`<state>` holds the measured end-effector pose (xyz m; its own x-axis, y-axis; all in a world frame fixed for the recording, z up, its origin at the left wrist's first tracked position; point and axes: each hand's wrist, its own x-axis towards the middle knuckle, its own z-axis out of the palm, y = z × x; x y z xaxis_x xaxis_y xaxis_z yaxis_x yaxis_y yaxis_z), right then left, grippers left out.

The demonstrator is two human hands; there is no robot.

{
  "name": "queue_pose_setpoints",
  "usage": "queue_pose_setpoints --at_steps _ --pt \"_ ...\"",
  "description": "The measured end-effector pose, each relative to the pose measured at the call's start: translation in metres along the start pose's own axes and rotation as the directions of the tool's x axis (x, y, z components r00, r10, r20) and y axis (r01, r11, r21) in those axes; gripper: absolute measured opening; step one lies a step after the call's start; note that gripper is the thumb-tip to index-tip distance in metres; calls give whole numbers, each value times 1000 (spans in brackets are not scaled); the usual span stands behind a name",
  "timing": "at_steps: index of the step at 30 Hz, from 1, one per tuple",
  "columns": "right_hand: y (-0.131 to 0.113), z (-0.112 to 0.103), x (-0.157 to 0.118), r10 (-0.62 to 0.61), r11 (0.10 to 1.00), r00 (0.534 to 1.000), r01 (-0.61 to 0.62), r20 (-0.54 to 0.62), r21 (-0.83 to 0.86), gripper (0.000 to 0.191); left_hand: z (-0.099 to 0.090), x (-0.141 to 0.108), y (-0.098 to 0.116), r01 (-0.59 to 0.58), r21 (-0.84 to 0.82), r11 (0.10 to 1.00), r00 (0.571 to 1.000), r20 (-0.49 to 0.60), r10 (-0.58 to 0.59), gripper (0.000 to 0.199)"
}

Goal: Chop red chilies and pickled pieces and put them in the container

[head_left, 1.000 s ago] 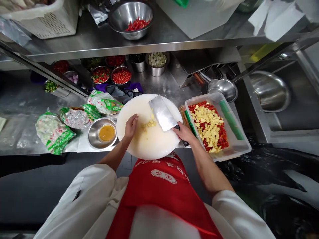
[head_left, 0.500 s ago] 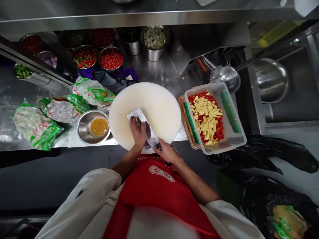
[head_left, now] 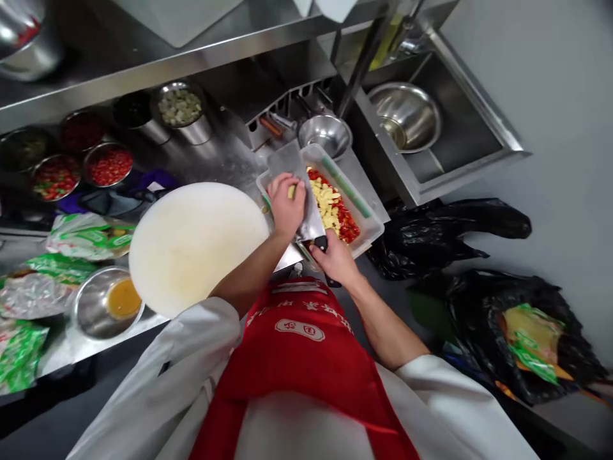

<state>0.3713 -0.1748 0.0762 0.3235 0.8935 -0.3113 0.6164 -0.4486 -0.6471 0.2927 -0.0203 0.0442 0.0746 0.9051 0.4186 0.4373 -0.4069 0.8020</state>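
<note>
My right hand (head_left: 336, 259) is wrapped round the black handle of a cleaver (head_left: 313, 220), its broad blade tilted over the near left part of a clear plastic bin (head_left: 370, 225). My left hand (head_left: 287, 206) rests against the blade with curled fingers, and a small yellow piece (head_left: 291, 191) shows between them. Inside the bin, pale yellow slices (head_left: 327, 203) lie on chopped red chillies (head_left: 348, 225). A round white cutting board (head_left: 196, 246) lies to the left, under my left forearm.
A steel bowl of brown liquid (head_left: 98, 313) and several green-and-white plastic bags (head_left: 90, 235) stand left of the board. Steel pots of chopped chillies (head_left: 109, 166) line the back, beneath a steel shelf (head_left: 230, 48). On the right are a sink (head_left: 460, 121) and black bin bags (head_left: 450, 233).
Both hands and the cleaver have moved right, from the cutting board to over the plastic bin. The camera view has turned to the right.
</note>
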Motion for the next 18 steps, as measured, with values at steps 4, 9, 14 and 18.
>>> queue_pose_setpoints --at_steps 4,9,14,18 --pt "40 -52 6 54 998 977 -51 -206 23 29 69 -15 41 -150 -109 983 975 150 165 12" --pt "83 -100 6 168 985 895 -164 -413 45 30 105 -69 35 -55 -242 969 863 477 167 10" --pt "110 -131 -4 209 977 829 -198 -518 78 35 117 -67 8 636 -257 728 678 636 -368 10" --pt "116 -131 -13 215 976 853 -181 -476 117 34 107 -37 13 723 -394 567 688 341 -641 23"
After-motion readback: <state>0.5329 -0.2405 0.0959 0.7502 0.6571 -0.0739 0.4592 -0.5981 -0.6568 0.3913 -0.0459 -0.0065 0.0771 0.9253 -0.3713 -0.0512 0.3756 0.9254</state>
